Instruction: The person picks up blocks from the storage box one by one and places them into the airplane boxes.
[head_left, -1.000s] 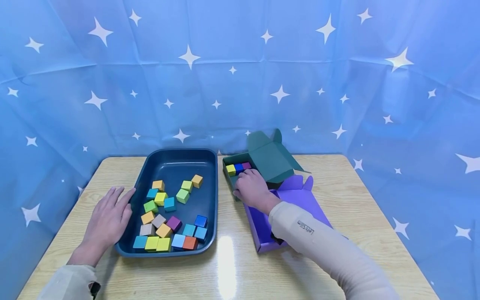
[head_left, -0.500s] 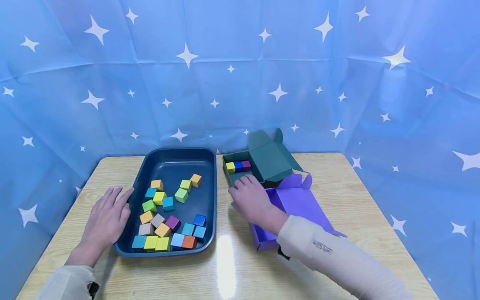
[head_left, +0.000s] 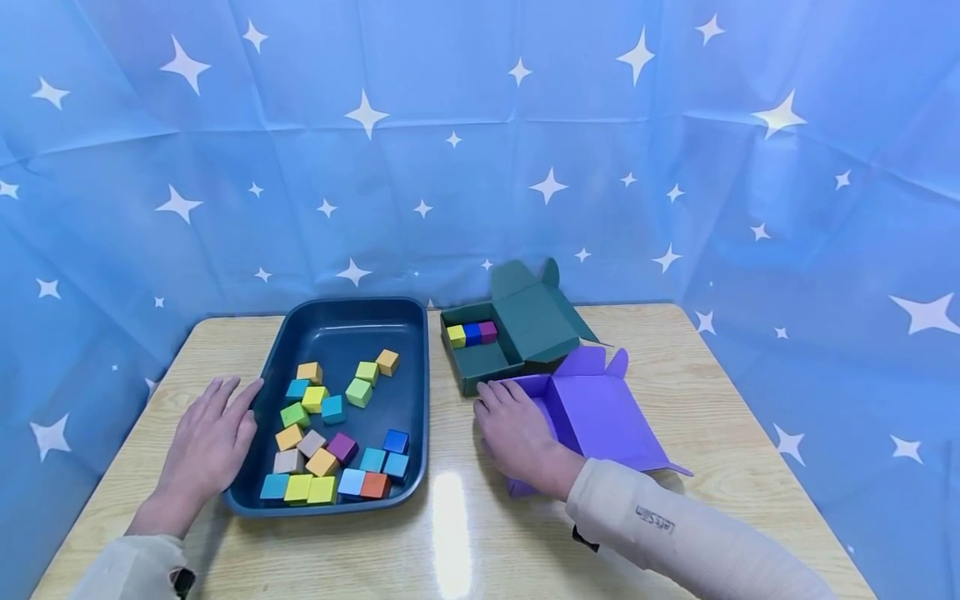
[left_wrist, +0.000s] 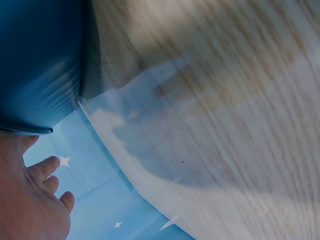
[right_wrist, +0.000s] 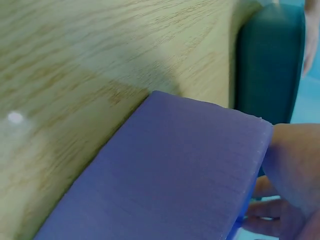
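My left hand (head_left: 213, 433) rests at the left rim of a dark blue tray (head_left: 348, 308), fingers loosely extended; the left wrist view shows several fingertips below the tray's edge. Many coloured wooden cubes lie in the tray, such as a purple cube (head_left: 342, 448) and an orange-red cube (head_left: 376, 485). My right hand (head_left: 517, 429) grips the left wall of an open purple cardboard box (head_left: 611, 417). In the right wrist view its fingers (right_wrist: 262, 207) reach over the wall; the thumb's tip is hidden. The hand and forearm cover part of the box's inside.
Behind the purple box stands an open green cardboard box (head_left: 482, 363), lid folded right. A yellow cube (head_left: 457, 337), a blue cube (head_left: 472, 335) and a purple cube (head_left: 487, 332) sit in a row along its back. A starry blue curtain (head_left: 450, 192) surrounds the wooden table (head_left: 480, 533).
My right hand has drawn back from the green box to the left wall of the purple box, which has shifted slightly right. The left hand stays at the tray.
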